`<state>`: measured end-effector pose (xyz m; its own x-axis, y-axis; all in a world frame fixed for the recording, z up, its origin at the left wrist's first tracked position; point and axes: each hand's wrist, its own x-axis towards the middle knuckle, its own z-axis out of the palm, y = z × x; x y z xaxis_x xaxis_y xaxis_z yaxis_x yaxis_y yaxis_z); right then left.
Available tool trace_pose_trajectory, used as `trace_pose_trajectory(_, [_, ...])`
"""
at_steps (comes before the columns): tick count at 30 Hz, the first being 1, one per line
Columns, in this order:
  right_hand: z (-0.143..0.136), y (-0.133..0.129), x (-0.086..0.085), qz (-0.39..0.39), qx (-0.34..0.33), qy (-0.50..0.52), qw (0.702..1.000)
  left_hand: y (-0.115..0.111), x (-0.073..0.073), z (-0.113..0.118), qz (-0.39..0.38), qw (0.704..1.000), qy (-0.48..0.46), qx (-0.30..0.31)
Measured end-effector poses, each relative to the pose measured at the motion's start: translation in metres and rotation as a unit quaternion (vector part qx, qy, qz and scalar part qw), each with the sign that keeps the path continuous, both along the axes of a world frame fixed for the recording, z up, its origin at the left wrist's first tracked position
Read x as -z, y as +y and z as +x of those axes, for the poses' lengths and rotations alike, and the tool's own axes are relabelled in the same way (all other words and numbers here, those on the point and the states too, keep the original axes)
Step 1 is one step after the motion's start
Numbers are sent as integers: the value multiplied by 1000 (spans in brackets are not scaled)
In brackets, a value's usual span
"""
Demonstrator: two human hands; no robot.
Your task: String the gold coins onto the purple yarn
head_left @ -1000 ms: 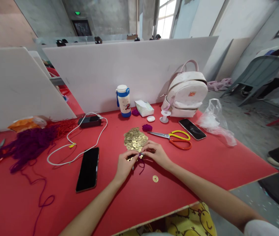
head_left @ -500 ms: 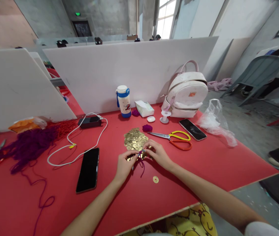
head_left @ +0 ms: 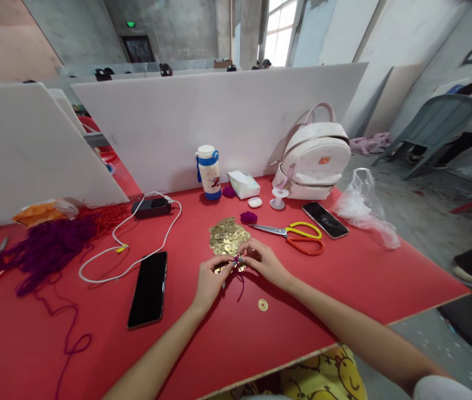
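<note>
Yarn (head_left: 242, 289), purple: pinched at the fingertips of both hands, low over the bench (head_left: 219, 350), just on the near side of the coin pile (head_left: 228, 235).

Head view. Left hand (head_left: 211, 280): thumb and forefinger closed on the yarn, other fingers curled under, partly hidden. Right hand (head_left: 266, 263): thumb and forefinger likewise nipped on it, palm down, remaining fingers bent. Fingertips of the two hands nearly meet; a small purple tangle sits between them, too fine to tell whether knot or loop. One free end hangs below, toward the near edge. Some gold coins show around the fingertips; cannot tell whether any is held. Loose coin (head_left: 263, 305) lies flat by itself, nearer the person, below the right hand. Scissors (head_left: 285, 231) lie beyond the right hand, blades pointing left toward a purple ball (head_left: 248, 217). Phone (head_left: 147, 290) lies to the left of the left hand, well apart from it.

Against the frame of one second ago: the free end, then curled in a hook, now hangs longer and straighter. Both hands keep almost the same place, pinch unchanged. Coin pile, loose coin, scissors and phone have stayed where they were.
</note>
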<state>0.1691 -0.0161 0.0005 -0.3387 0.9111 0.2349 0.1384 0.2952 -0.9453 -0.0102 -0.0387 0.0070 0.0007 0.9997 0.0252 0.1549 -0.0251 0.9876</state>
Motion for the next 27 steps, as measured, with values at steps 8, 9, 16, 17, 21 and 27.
trace_pose_trajectory(8, [2, 0, -5, -192, -99, 136, 967, 1, 2, 0, 9, 1000, 3, -9])
trace_pose_trajectory(9, [2, 1, -6, -218, -107, 170, 955, 1, 2, 0, 9, 1000, 4, -11])
trace_pose_trajectory(16, [14, 12, -9, -315, -92, 342, 880, 1, 2, 0, 7, 1000, 9, -11])
trace_pose_trajectory(17, [16, 13, -9, -315, -77, 349, 879, 1, 2, 0, 6, 1000, 11, -11])
trace_pose_trajectory(21, [24, 17, -12, -297, -33, 350, 888, 1, 4, 0, 3, 1000, 6, -12])
trace_pose_trajectory(27, [33, 21, -9, -200, -6, 302, 932, 1, 4, 0, 2, 1000, 17, -8])
